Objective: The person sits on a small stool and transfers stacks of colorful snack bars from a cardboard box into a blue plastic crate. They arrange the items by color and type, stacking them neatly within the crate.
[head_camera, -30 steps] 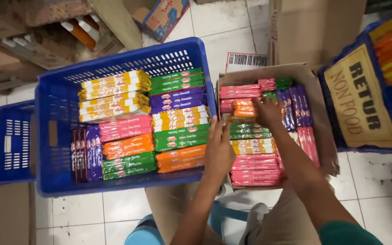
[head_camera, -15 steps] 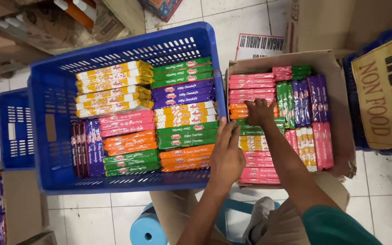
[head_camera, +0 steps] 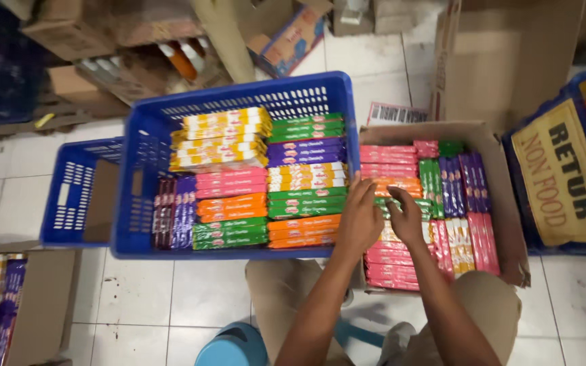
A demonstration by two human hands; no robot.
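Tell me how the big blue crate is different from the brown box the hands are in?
The blue crate is plastic with slotted walls; the cardboard box is plain brown with folded flaps. The crate looks larger. Both hands, left hand and right hand, reach into the box, not the crate. Both hold rows of colourful flat packs.

Two bare forearms reaching forward and upward from the lower frame, nearly parallel, left hand (head_camera: 359,218) palm down with fingers extended forward, right hand (head_camera: 405,217) just beside it, fingers curled downward, wrists close together
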